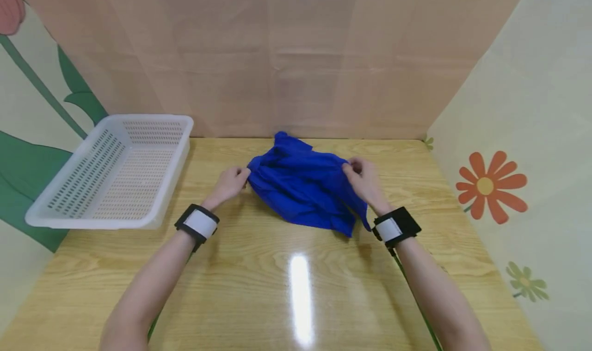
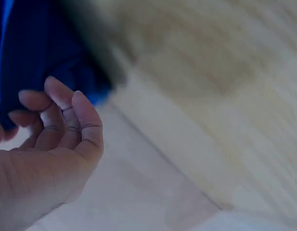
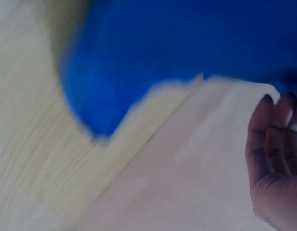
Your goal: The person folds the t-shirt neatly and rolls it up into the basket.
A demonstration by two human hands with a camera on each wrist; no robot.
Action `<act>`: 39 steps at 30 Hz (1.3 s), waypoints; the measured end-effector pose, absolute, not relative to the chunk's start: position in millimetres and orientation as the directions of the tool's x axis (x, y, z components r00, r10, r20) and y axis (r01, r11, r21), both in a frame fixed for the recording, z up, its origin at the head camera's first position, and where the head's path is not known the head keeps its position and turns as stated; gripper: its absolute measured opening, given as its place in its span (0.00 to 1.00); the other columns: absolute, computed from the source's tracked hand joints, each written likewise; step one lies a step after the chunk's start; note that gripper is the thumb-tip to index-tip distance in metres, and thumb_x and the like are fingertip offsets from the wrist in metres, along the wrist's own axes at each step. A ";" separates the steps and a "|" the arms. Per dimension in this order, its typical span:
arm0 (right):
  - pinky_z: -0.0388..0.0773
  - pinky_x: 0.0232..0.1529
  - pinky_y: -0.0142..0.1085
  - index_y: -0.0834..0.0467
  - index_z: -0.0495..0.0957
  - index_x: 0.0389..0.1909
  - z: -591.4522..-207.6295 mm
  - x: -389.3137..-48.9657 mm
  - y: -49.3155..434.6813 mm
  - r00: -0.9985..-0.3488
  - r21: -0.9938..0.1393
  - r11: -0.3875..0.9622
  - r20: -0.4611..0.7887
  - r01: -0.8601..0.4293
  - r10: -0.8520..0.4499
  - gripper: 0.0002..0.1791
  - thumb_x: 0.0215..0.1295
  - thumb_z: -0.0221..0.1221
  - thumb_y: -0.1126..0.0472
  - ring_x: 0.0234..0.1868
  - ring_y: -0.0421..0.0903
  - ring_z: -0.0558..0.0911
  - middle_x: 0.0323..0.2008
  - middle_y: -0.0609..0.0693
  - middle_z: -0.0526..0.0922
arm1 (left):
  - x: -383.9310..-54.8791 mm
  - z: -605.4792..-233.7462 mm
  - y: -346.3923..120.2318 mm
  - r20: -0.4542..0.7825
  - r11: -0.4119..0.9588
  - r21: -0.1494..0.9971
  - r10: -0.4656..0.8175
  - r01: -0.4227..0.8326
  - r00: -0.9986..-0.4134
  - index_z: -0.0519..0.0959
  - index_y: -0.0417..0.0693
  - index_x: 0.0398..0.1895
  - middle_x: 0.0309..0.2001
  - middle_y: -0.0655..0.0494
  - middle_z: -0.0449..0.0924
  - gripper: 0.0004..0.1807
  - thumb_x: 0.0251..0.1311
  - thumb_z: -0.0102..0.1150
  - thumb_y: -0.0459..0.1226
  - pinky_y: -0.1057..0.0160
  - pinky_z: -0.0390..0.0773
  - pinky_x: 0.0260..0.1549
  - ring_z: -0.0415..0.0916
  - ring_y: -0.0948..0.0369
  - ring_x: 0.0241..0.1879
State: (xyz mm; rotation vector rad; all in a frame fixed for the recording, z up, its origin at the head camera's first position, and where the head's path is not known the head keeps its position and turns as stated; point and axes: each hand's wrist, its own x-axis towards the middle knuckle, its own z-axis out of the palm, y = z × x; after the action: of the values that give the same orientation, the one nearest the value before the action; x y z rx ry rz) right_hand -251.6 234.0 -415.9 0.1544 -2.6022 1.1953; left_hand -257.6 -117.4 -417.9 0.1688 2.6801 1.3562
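A crumpled blue cloth (image 1: 300, 181) hangs between both hands above the back middle of the wooden table. The left hand (image 1: 233, 181) pinches its left edge. At the cloth's upper right, the right hand (image 1: 365, 181) grips the fabric between thumb and fingers. The lower edge droops toward the table, with a loose corner near the right wrist. In the left wrist view, the curled fingers of the left hand (image 2: 66, 120) are beside dark folds of cloth (image 2: 28, 57). A blurred flap of the cloth (image 3: 105, 96) dangles left of the right hand (image 3: 276, 149) in the right wrist view.
A white perforated plastic basket (image 1: 159, 197) stands on the left of the table (image 1: 259, 289). Behind the table rises a pinkish-brown covering (image 1: 305, 84). Flower-patterned panels (image 1: 522, 135) flank both sides. Each wrist wears a black strap (image 1: 199, 225) with a cable.
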 end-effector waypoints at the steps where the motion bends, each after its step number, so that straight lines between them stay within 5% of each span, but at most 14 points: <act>1: 0.67 0.30 0.28 0.66 0.79 0.40 -411.2 -253.0 242.9 -0.954 -0.773 0.610 0.286 -0.173 0.092 0.11 0.70 0.54 0.61 0.26 0.35 0.72 0.24 0.43 0.78 | -257.6 -412.0 -124.7 -0.065 0.563 0.826 0.124 0.016 -0.990 0.75 0.40 0.31 0.32 0.47 0.77 0.21 0.74 0.38 0.44 0.67 0.67 0.26 0.70 0.59 0.28; 6: 0.64 0.28 0.28 0.52 0.75 0.32 -391.9 -253.9 294.0 -0.893 -0.905 0.426 0.194 -0.003 0.405 0.10 0.73 0.49 0.56 0.23 0.32 0.67 0.20 0.33 0.67 | -260.2 -381.9 -162.2 0.008 0.424 0.903 -0.157 -0.061 -0.988 0.67 0.49 0.27 0.26 0.58 0.67 0.18 0.75 0.35 0.45 0.66 0.62 0.24 0.62 0.63 0.23; 10: 0.64 0.32 0.29 0.53 0.75 0.31 -395.8 -251.0 334.9 -0.872 -0.921 0.381 0.120 0.080 0.474 0.12 0.73 0.48 0.54 0.27 0.34 0.67 0.24 0.36 0.67 | -265.2 -373.4 -179.7 0.106 0.340 0.940 -0.327 -0.012 -0.939 0.68 0.47 0.30 0.26 0.61 0.63 0.17 0.77 0.35 0.44 0.67 0.62 0.24 0.61 0.66 0.23; 13: 0.66 0.33 0.27 0.61 0.79 0.42 -409.3 -246.8 357.4 -0.900 -0.860 0.483 0.069 0.165 0.430 0.17 0.74 0.48 0.53 0.33 0.36 0.70 0.35 0.44 0.74 | -265.3 -381.5 -179.7 0.178 0.420 0.907 -0.301 0.037 -0.937 0.72 0.38 0.50 0.41 0.50 0.74 0.19 0.79 0.35 0.44 0.63 0.73 0.40 0.74 0.58 0.40; 15: 0.68 0.33 0.26 0.66 0.79 0.50 -418.2 -242.7 368.7 -0.931 -0.777 0.592 0.021 0.214 0.364 0.23 0.75 0.47 0.50 0.38 0.40 0.73 0.45 0.54 0.79 | -262.9 -390.5 -177.0 0.196 0.507 0.860 -0.225 0.057 -0.954 0.66 0.33 0.63 0.55 0.39 0.72 0.23 0.78 0.38 0.43 0.54 0.73 0.54 0.73 0.48 0.55; 18: 0.71 0.31 0.28 0.74 0.72 0.61 -429.4 -237.2 380.5 -0.964 -0.668 0.704 -0.084 0.243 0.253 0.34 0.76 0.46 0.45 0.43 0.51 0.76 0.54 0.68 0.76 | -256.1 -403.5 -172.8 0.185 0.657 0.748 -0.066 0.097 -0.980 0.65 0.31 0.65 0.61 0.30 0.68 0.25 0.75 0.47 0.42 0.43 0.68 0.61 0.68 0.38 0.61; 23: 0.75 0.28 0.34 0.76 0.68 0.63 -439.0 -232.8 389.3 -0.966 -0.586 0.769 -0.182 0.254 0.181 0.41 0.75 0.48 0.38 0.35 0.52 0.79 0.43 0.66 0.76 | -238.5 -410.9 -166.7 -0.090 0.832 0.529 0.250 0.167 -0.964 0.81 0.39 0.38 0.35 0.47 0.81 0.17 0.63 0.64 0.46 0.58 0.74 0.33 0.76 0.52 0.34; 27: 0.74 0.28 0.33 0.75 0.71 0.61 -441.5 -233.6 391.1 -0.972 -0.581 0.779 -0.142 0.235 0.186 0.36 0.76 0.49 0.43 0.37 0.54 0.80 0.47 0.70 0.78 | -225.9 -406.9 -161.4 -0.475 0.915 0.393 0.292 0.097 -0.830 0.79 0.45 0.19 0.18 0.60 0.73 0.21 0.53 0.73 0.51 0.67 0.63 0.20 0.66 0.64 0.20; 31: 0.72 0.31 0.32 0.74 0.74 0.59 -441.2 -234.5 390.7 -0.975 -0.589 0.777 -0.117 0.222 0.189 0.32 0.77 0.47 0.47 0.45 0.59 0.77 0.53 0.72 0.77 | -217.0 -407.3 -158.3 -0.603 0.959 0.285 0.191 0.016 -0.775 0.73 0.45 0.25 0.17 0.59 0.73 0.23 0.49 0.76 0.50 0.69 0.65 0.18 0.68 0.64 0.17; 35: 0.70 0.33 0.33 0.73 0.75 0.59 -440.1 -234.4 391.6 -0.972 -0.598 0.766 -0.126 0.235 0.201 0.32 0.78 0.44 0.47 0.45 0.56 0.75 0.54 0.71 0.77 | -211.9 -414.3 -157.5 -0.641 0.934 0.352 0.188 -0.066 -0.744 0.72 0.43 0.32 0.17 0.56 0.78 0.16 0.52 0.71 0.40 0.70 0.70 0.18 0.73 0.64 0.16; 39: 0.68 0.29 0.35 0.73 0.77 0.57 -438.4 -234.6 395.2 -0.966 -0.606 0.753 -0.148 0.256 0.210 0.32 0.77 0.42 0.47 0.35 0.50 0.74 0.37 0.62 0.77 | -215.2 -419.5 -157.1 -0.604 0.907 0.418 0.227 -0.061 -0.764 0.79 0.37 0.26 0.14 0.54 0.79 0.09 0.56 0.66 0.34 0.70 0.72 0.17 0.75 0.63 0.15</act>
State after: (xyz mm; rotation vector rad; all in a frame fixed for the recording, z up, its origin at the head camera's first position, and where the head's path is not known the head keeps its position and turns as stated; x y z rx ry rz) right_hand -234.6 395.2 -438.4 -0.4005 -3.0074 1.0558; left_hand -215.2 -157.1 -419.5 0.1179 2.3809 0.5498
